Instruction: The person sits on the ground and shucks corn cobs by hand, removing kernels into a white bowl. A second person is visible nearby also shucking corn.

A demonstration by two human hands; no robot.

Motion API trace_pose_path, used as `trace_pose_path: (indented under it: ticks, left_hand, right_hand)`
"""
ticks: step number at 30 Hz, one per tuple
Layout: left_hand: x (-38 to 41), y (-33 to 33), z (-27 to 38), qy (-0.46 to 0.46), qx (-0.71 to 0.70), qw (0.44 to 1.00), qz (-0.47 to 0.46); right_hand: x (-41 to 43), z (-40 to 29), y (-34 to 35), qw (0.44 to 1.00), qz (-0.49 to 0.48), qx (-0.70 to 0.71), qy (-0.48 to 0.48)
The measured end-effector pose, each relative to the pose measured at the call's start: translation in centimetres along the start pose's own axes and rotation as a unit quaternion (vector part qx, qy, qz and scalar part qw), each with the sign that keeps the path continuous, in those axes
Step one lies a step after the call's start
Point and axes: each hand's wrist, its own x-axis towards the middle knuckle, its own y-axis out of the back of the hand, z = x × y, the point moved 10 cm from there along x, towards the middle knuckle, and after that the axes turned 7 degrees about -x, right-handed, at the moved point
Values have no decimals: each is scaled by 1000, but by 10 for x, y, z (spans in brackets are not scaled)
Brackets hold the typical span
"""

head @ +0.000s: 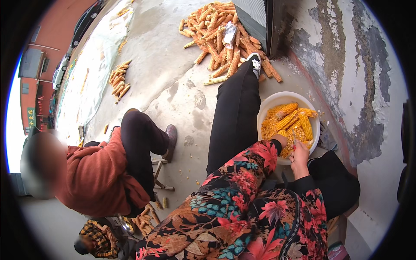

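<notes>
A white plastic basin (pixel 262 110) stands on the floor between my legs, holding whole ears of yellow corn (pixel 305 125) and loose kernels (pixel 286 152). My left hand (pixel 281 140) is low in the basin, gripping an ear of corn (pixel 282 133) whose lower part is hidden by the hand. Close beside it on the right, my right hand (pixel 300 155) is closed round the red handle of a slim metal tool (pixel 294 139), possibly a screwdriver. The shaft points away from me over the corn.
Beyond my outstretched foot lies a heap of stripped corncobs (pixel 221 39) with a crumpled white wrapper (pixel 229 34). A smaller cob pile (pixel 119 79) is further left. A person in a rust-coloured top (pixel 94 175) sits left; another person (pixel 99 239) is behind. A peeling wall (pixel 360 81) borders the right.
</notes>
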Motion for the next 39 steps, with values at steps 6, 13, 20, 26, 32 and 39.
trace_pose_path:
  ticks: [6,13,20,26,32,39]
  left_hand:
    - [-6,14,-44,133,-131,978,91]
    - [-19,21,-75,294,-424,826,226]
    - [7,-32,-99,283,-642,685,196]
    - [-7,-14,-14,214,-817,535,12]
    - [-5,-29,-16,247,-848,468,7]
    - [5,-35,-12,252,-875,414,6]
  right_hand:
    - [0,1,-6,1000,-15,11,-7]
    - [-3,0,18,1000,12,24,-13]
    - [-11,-2,6,999,-19,27,-4]
    - [-8,-3,19,997,-14,-65,42]
    - [-28,-30,28,922,79,-306,225]
    - [-71,-49,23,860,100,-410,287]
